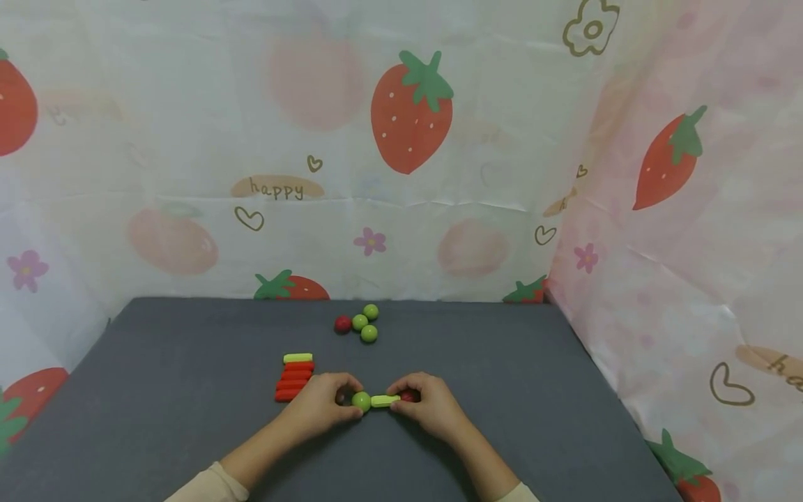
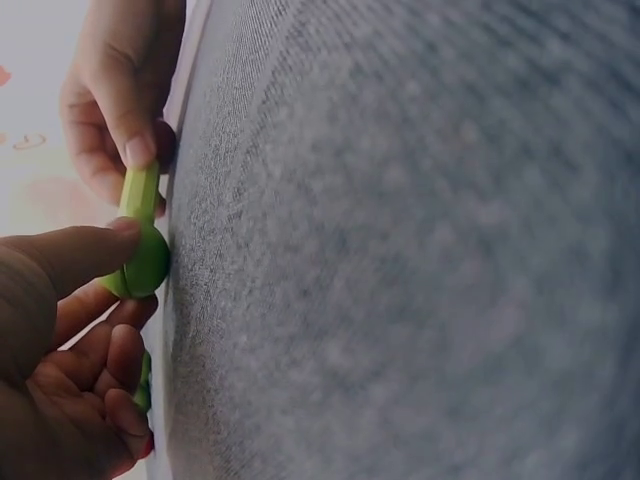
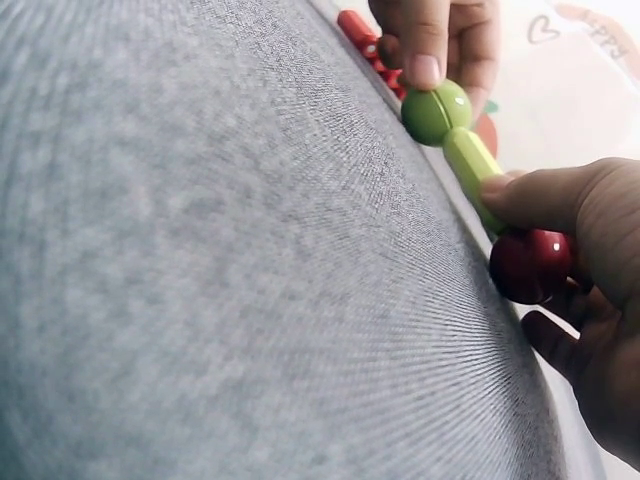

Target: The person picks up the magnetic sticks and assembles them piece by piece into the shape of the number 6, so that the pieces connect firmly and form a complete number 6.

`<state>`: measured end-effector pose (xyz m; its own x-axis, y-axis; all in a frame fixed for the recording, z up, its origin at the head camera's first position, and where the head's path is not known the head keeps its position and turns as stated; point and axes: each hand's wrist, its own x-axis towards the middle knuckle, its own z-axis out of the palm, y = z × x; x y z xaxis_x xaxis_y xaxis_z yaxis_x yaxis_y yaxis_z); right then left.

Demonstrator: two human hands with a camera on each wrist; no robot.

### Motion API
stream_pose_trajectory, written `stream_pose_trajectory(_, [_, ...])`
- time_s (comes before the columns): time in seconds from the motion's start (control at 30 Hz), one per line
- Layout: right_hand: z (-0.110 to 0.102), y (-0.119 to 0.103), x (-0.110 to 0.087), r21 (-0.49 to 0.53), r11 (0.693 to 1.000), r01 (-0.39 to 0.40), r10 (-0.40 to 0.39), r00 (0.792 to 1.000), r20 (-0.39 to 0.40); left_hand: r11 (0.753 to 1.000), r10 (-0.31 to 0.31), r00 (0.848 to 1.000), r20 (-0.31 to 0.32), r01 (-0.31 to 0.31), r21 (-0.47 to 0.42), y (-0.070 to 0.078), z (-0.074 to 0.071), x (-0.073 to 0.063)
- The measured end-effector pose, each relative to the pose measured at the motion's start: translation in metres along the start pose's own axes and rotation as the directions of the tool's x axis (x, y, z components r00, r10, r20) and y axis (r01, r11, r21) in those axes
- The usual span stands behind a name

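A light green ball (image 1: 361, 401) is pinched between the thumb and fingers of my left hand (image 1: 321, 406). Against its right side sits one end of a yellow-green stick (image 1: 385, 401), which my right hand (image 1: 434, 410) pinches near the other end. There, a dark red ball (image 3: 530, 266) sits at the stick's end, partly hidden by the right fingers in the head view. In the right wrist view, the green ball (image 3: 437, 113), the stick (image 3: 471, 170) and the dark red ball form a line. Whether the pieces are joined firmly I cannot tell.
Left of my left hand lies a row of several red sticks (image 1: 296, 375) with one yellow stick (image 1: 297, 358) at its far end. Farther back are a dark red ball (image 1: 343, 324) and 3 green balls (image 1: 369, 333). Printed cloth (image 1: 502, 139) borders the grey table (image 1: 502, 348).
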<state>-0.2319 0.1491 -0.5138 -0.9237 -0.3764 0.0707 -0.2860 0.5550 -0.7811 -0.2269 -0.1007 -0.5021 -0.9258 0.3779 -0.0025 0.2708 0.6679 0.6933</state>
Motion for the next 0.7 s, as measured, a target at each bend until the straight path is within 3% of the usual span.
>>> stream_pose_trajectory(0.4, [-0.001, 0.000, -0.001, -0.001, 1.000, -0.002, 0.002, 1.000, -0.005, 1.000, -0.030, 0.999, -0.037, 0.030, 0.001, 0.002, 0.002, -0.003])
stream_pose_trajectory(0.7, [-0.001, 0.000, -0.001, -0.004, 1.000, -0.001, 0.001, 1.000, -0.002, 0.993, -0.104, 0.987, -0.124, 0.096, -0.075, 0.006, -0.002, -0.019])
